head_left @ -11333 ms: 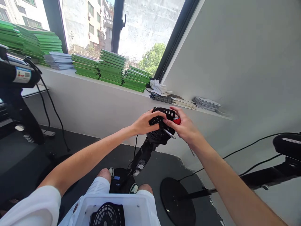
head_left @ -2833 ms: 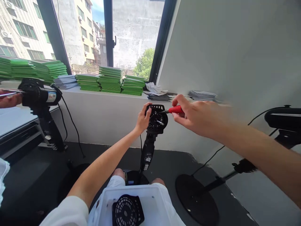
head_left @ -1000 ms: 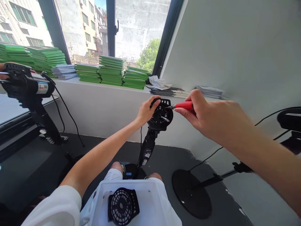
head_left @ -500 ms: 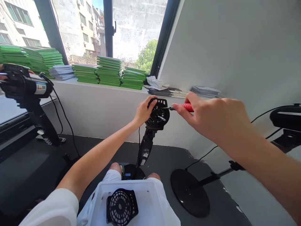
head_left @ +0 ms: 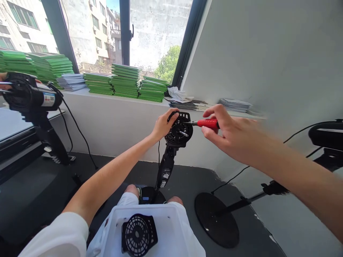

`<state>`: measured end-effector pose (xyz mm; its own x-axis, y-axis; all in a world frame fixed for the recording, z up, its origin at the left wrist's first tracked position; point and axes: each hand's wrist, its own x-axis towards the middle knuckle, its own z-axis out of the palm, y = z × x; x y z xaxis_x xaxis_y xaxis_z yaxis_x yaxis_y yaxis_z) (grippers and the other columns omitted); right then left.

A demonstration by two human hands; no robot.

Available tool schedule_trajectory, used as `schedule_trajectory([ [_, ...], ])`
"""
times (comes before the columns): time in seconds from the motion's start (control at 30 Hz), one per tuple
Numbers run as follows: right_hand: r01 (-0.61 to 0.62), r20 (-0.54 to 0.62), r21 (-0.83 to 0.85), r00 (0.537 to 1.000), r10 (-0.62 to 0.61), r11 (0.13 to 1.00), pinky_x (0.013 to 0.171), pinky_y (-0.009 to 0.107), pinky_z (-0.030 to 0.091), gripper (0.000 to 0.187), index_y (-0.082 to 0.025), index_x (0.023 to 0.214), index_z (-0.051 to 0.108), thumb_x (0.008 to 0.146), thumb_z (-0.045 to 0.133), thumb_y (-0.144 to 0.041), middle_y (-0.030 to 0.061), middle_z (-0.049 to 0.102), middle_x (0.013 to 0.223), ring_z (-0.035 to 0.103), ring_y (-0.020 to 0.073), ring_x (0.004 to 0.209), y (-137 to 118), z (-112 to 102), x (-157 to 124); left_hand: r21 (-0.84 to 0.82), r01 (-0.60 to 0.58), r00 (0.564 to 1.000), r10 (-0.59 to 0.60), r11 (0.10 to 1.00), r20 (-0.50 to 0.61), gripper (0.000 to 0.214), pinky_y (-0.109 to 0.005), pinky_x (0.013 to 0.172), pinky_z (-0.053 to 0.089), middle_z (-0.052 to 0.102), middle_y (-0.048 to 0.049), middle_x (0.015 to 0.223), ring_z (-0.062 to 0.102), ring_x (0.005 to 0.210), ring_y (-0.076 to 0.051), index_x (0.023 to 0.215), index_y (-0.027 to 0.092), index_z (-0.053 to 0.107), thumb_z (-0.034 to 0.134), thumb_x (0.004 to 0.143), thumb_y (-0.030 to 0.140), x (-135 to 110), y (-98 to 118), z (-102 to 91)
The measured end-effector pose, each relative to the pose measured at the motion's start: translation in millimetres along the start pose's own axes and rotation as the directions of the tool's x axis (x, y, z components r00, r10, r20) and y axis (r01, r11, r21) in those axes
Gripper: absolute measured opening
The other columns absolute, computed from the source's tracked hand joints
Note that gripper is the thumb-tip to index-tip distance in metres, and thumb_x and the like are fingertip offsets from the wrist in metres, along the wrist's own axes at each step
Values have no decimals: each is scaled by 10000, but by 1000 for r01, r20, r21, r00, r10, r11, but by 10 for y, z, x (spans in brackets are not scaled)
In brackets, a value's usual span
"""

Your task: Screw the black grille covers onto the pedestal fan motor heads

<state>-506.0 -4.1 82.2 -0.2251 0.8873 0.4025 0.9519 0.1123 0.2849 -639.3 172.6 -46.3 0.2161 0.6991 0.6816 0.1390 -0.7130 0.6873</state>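
Observation:
A black fan motor head point(head_left: 179, 132), its metal shaft pointing out at me, sits on top of a black fan stand column point(head_left: 166, 167). My left hand point(head_left: 162, 125) is closed on the upper left edge of this head, thumb on the front. From the right, my right hand point(head_left: 227, 128) has its fingers around the red handle of a screwdriver point(head_left: 207, 123), loosely, with thumb and forefinger slightly off the grip. The screwdriver lies level, its tip against the upper front of the motor head. In the white tray point(head_left: 175, 232) on my lap rests a black slotted cover point(head_left: 138, 233).
On the left stands another fan motor point(head_left: 32, 94), with part of a person's hand point(head_left: 4, 81) at it. A round black base point(head_left: 216, 219) and pole occupy the floor at right. Green stacks point(head_left: 124, 82) line the windowsill. Cables hang along the wall.
The fingers of my right hand have loosened and spread on the screwdriver, showing more of its red handle. My left hand stays in place on the motor head.

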Motion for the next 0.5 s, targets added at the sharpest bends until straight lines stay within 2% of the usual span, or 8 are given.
schedule_trajectory([
  [0.07, 22, -5, 10, 1000, -22, 1000, 551, 297, 319, 437, -186, 1201, 558, 982, 351, -503, 45, 673, 695, 550, 191, 524, 4, 15, -7, -3, -10, 1000, 10, 1000, 11, 291, -278, 973, 511, 757, -16, 1160, 701, 1068, -202, 1254, 266, 648, 462, 1064, 385, 6, 0, 5],
  [0.17, -156, -108, -194, 985, 137, 968, 554, 311, 268, 543, -161, 1056, 631, 1019, 281, -575, 80, 605, 604, 564, 226, 553, -73, -5, -16, -6, -15, 1000, 15, 1000, 14, 292, -272, 954, 512, 758, -14, 1150, 704, 1039, -198, 1254, 273, 649, 462, 1064, 393, 6, 10, 34],
  [0.23, -222, -114, -241, 973, 200, 945, 570, 325, 276, 560, -169, 991, 645, 1027, 258, -573, 92, 599, 600, 586, 250, 591, -106, -24, -8, -10, -12, 1000, 13, 1000, 1, 283, -274, 972, 505, 755, -14, 1167, 703, 1058, -198, 1249, 270, 649, 467, 1063, 381, 7, 6, 44],
  [0.33, -138, 8, -69, 990, 139, 988, 597, 336, 347, 388, -209, 1112, 587, 980, 358, -493, 65, 674, 697, 603, 250, 619, -46, -32, 9, -17, -7, 1000, 7, 1000, -18, 276, -283, 1013, 494, 746, -16, 1212, 693, 1111, -201, 1240, 261, 649, 465, 1064, 367, 4, -13, 30],
  [0.4, -69, 55, 87, 996, 64, 994, 606, 336, 386, 357, -227, 1167, 524, 943, 423, -485, 52, 715, 789, 607, 236, 618, 19, -24, 2, -13, -2, 1000, 2, 1000, -21, 276, -284, 1017, 494, 746, -12, 1215, 692, 1120, -200, 1242, 265, 646, 462, 1066, 372, -8, -15, 20],
  [0.43, -60, 43, 111, 998, 56, 992, 592, 332, 387, 355, -227, 1155, 515, 943, 432, -500, 57, 720, 811, 604, 232, 610, 38, -17, -11, -8, 0, 1000, 0, 1000, -20, 278, -284, 1010, 498, 748, -11, 1206, 694, 1112, -200, 1245, 269, 644, 461, 1067, 378, -17, -8, 21],
  [0.5, -82, -47, 53, 995, 85, 995, 540, 313, 337, 377, -212, 1111, 528, 973, 413, -544, 57, 684, 734, 563, 216, 546, 25, 8, -47, 0, 3, 1000, -3, 1000, -23, 281, -289, 993, 504, 751, -15, 1186, 698, 1090, -203, 1251, 270, 641, 458, 1069, 380, -37, 18, 38],
])
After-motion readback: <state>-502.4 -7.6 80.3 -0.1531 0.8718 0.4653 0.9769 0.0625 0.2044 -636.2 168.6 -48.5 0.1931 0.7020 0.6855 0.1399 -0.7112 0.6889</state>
